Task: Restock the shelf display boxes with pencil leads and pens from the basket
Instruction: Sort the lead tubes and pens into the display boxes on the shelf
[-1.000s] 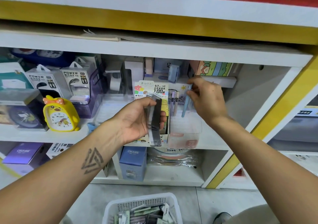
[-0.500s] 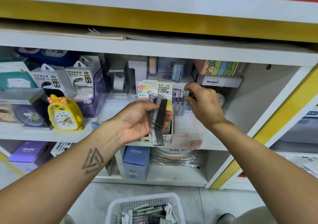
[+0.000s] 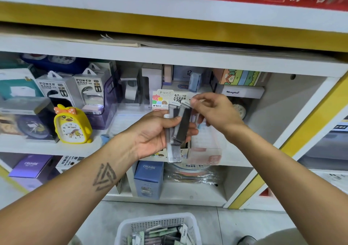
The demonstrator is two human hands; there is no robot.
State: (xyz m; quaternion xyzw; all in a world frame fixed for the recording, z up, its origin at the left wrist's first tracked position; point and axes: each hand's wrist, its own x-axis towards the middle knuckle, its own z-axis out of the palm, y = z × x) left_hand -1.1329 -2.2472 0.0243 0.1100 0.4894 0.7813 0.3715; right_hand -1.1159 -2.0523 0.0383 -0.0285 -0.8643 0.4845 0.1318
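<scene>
My left hand (image 3: 160,131) grips a small stack of dark pencil lead cases (image 3: 180,126) in front of the shelf. My right hand (image 3: 212,111) pinches the white top end of the front case with thumb and fingertips. Behind both hands stands the pencil lead display box (image 3: 165,98) with a colourful 0.7 mm HB card. To its right is a clear pen display box (image 3: 205,150), its contents mostly hidden by my hands. The white basket (image 3: 156,224) on the floor holds several more lead packs and pens.
A yellow duck clock (image 3: 72,124) and power bank boxes (image 3: 86,86) fill the shelf's left side. A white Henghui box (image 3: 243,92) and a round clock (image 3: 240,110) sit to the right. Blue Cruhre boxes (image 3: 148,178) stand on the lower shelf. A shoe (image 3: 246,240) shows by the basket.
My right hand left the pens in the clear box and came back to the lead cases, now pinching the top of the front one. My left hand stayed put.
</scene>
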